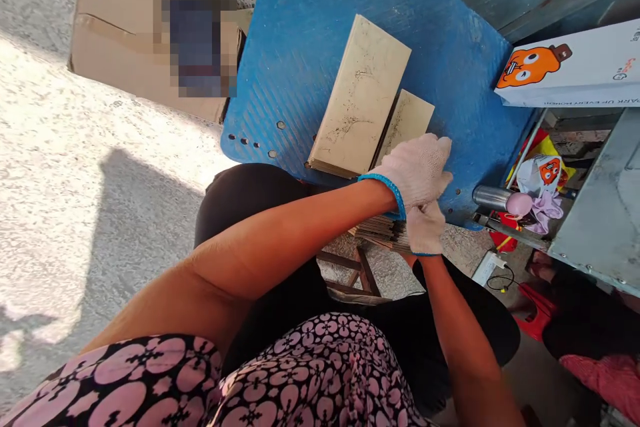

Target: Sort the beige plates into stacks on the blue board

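My left hand [417, 167], in a pale knit glove with a blue cuff, is over the near end of a short stack of cream rectangular boards [407, 120] on a blue table [465, 73]. Its fingers are curled, and what they hold, if anything, is hidden. Right below it, meeting its wrist, is my gloved right hand [427, 228], its fingers hidden behind the left. A longer stack of the same cream boards [363, 97], with dark branch-like marks, lies to the left. Beneath my hands, the edges of more stacked thin boards [377, 230] show near my lap.
A cardboard box [110, 33] stands left of the table, partly blurred out. On the right are a white box with an orange cartoon [590, 67], a metal flask [490, 199], a grey metal surface [600, 193] and a red stool [537, 310]. Another person's dark-clothed leg [585, 320] shows at lower right.
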